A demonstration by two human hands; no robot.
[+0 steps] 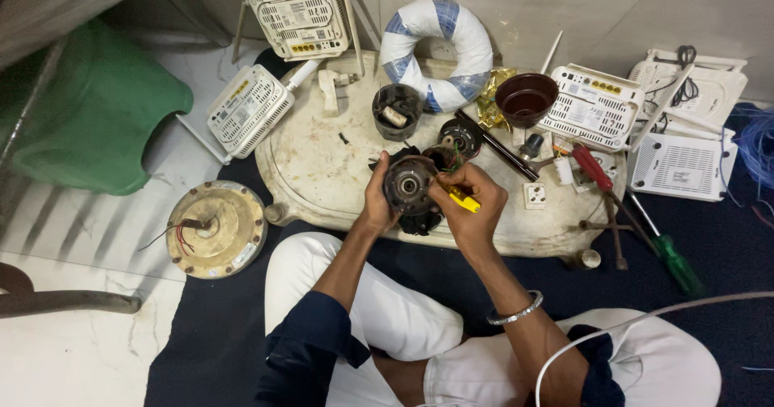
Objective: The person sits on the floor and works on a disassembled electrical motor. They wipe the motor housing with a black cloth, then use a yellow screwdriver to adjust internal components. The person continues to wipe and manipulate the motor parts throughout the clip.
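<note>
Above the near edge of the low bench [322,173], w/ the person sitting cross-legged in front, a round dark metal motor [408,186] is held up, its face w/ a pale hub turned toward the camera. Left hand [376,204] is curled closed round the motor's left rim, thumb on top. Right hand [472,201] is closed on a yellow-handled tool [463,200], plastic grip poking out betw. the fingers, tip at the motor's right edge; thin red & green wires show just above. Silver bangle [516,312] sits on the right wrist. Bench is an oval slab, cream, stained & scuffed. Further back on it: a black cup-like housing [397,110] w/ a pale cylinder inside, a ring wrapped in white & blue tape [435,48], a glossy brown bowl [526,99], crumpled gold foil beside it. Right of the hands: a white square socket [534,195], a red-handled tool [592,167], a green-handled screwdriver [677,266] on the dark blue mat. White vented plastic routers [305,17] ring the bench. Left, on the marble floor, lies a round beige motor casing [216,229], grimy, w/ red wires; a green plastic stool [97,108] is beyond it.
</note>
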